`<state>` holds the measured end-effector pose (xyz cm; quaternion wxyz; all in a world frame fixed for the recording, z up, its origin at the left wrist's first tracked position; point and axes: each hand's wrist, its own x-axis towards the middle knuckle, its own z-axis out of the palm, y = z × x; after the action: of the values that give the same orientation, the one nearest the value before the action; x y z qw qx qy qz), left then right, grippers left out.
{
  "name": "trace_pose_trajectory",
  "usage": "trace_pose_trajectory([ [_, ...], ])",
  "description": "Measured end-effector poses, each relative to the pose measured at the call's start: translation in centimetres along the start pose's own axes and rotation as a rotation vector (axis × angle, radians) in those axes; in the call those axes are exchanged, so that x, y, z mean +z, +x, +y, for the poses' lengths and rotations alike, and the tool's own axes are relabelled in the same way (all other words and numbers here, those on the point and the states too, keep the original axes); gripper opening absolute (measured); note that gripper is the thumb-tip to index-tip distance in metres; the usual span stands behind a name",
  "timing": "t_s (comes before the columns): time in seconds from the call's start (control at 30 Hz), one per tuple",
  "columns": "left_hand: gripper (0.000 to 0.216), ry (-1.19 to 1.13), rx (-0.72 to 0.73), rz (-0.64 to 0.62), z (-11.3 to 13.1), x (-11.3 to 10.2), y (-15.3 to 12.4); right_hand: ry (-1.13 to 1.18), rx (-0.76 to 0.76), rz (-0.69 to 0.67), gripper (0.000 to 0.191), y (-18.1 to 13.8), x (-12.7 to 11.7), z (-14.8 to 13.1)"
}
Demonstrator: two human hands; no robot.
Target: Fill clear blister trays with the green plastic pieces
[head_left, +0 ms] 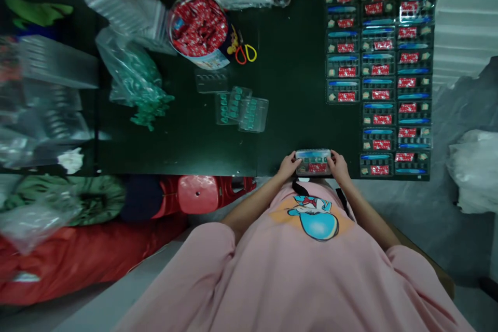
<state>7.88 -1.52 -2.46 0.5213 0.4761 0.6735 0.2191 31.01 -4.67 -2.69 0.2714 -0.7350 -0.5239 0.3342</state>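
Note:
Both my hands hold one clear plastic blister pack [313,161] at the near edge of the dark green table [288,88]. My left hand [288,167] grips its left end, fingers curled round it. My right hand [340,166] grips its right end the same way. The pack shows a blue strip along the top and a red label below. To its right, several filled packs [379,72] of the same kind lie in neat rows and columns.
Three empty clear trays [241,109] lie mid-table. A round tub of red packets [198,28] and scissors with red and yellow handles [245,53] sit behind them. A bag of green pieces [136,83] spills at the left. A red stool [198,194] stands below the table edge.

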Motion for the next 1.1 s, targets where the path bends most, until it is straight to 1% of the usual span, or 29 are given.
trace_pose_trajectory([
  [0.07, 0.055, -0.040, 0.013, 0.027, 0.4, -1.0, 0.7, -0.008, -0.009, 0.010, 0.055, 0.3, 0.0, 0.3],
  [0.1, 0.054, -0.035, 0.033, 0.072, 0.6, -2.0, 1.2, -0.011, -0.009, 0.009, 0.056, 0.4, 0.0, 0.5],
  [0.2, 0.048, 0.094, 0.178, 0.296, 1.2, -6.2, 3.2, -0.006, 0.024, 0.015, 0.061, 0.5, -0.1, 0.8],
  [0.23, 0.047, 0.169, 0.244, 0.360, 1.3, -7.8, 4.0, -0.005, 0.040, 0.032, 0.063, 0.5, -0.1, 0.8],
  [0.27, 0.047, 0.251, 0.301, 0.395, 1.4, -9.2, 4.8, -0.006, 0.054, 0.061, 0.063, 0.5, -0.2, 0.8],
  [0.3, 0.047, 0.334, 0.339, 0.398, 1.5, -10.6, 5.7, -0.011, 0.060, 0.104, 0.062, 0.4, -0.3, 0.6],
  [0.37, 0.047, 0.487, 0.352, 0.338, 1.7, -12.5, 7.3, -0.029, 0.037, 0.217, 0.057, 0.3, -0.7, -0.3],
  [0.43, 0.041, 0.605, 0.325, 0.260, 1.8, -13.6, 8.8, -0.049, -0.029, 0.331, 0.051, 0.1, -1.1, -1.8],
  [0.5, 0.029, 0.686, 0.307, 0.209, 2.1, -14.1, 9.8, -0.050, -0.105, 0.417, 0.044, -0.1, -1.4, -3.9],
  [0.57, 0.021, 0.734, 0.301, 0.177, 2.5, -14.2, 10.3, -0.004, -0.162, 0.448, 0.039, -0.2, -1.0, -6.2],
  [0.6, 0.021, 0.749, 0.305, 0.169, 2.7, -14.2, 10.2, 0.047, -0.174, 0.438, 0.037, -0.1, -0.5, -7.4],
  [0.67, 0.021, 0.768, 0.332, 0.171, 3.1, -13.8, 9.7, 0.215, -0.137, 0.361, 0.036, 0.5, 1.2, -9.8],
  [0.73, 0.020, 0.766, 0.389, 0.174, 3.6, -12.9, 8.5, 0.468, -0.003, 0.209, 0.041, 1.7, 3.8, -11.9],
  [0.8, 0.018, 0.747, 0.449, 0.151, 4.2, -11.5, 7.1, 0.739, 0.209, -0.005, 0.046, 3.5, 6.7, -13.5],
  [0.87, 0.017, 0.715, 0.511, 0.089, 4.9, -9.8, 5.6, 0.919, 0.382, -0.193, 0.044, 5.6, 9.2, -14.7],
  [0.9, 0.016, 0.694, 0.543, 0.046, 5.3, -9.0, 5.0, 0.977, 0.424, -0.250, 0.043, 6.6, 10.1, -15.0],
  [0.97, 0.014, 0.634, 0.600, -0.043, 6.2, -7.5, 4.1, 1.046, 0.424, -0.293, 0.044, 8.3, 10.9, -15.2],
  [1.03, 0.010, 0.514, 0.635, -0.095, 7.2, -6.4, 3.8, 1.064, 0.366, -0.275, 0.048, 9.4, 10.4, -14.8],
  [1.07, 0.009, 0.420, 0.626, -0.076, 7.8, -6.1, 3.8, 1.049, 0.325, -0.253, 0.049, 9.8, 9.8, -14.5],
  [1.1, 0.014, 0.302, 0.590, -0.027, 8.5, -5.9, 4.0, 1.013, 0.271, -0.223, 0.049, 10.1, 9.0, -14.2],
])
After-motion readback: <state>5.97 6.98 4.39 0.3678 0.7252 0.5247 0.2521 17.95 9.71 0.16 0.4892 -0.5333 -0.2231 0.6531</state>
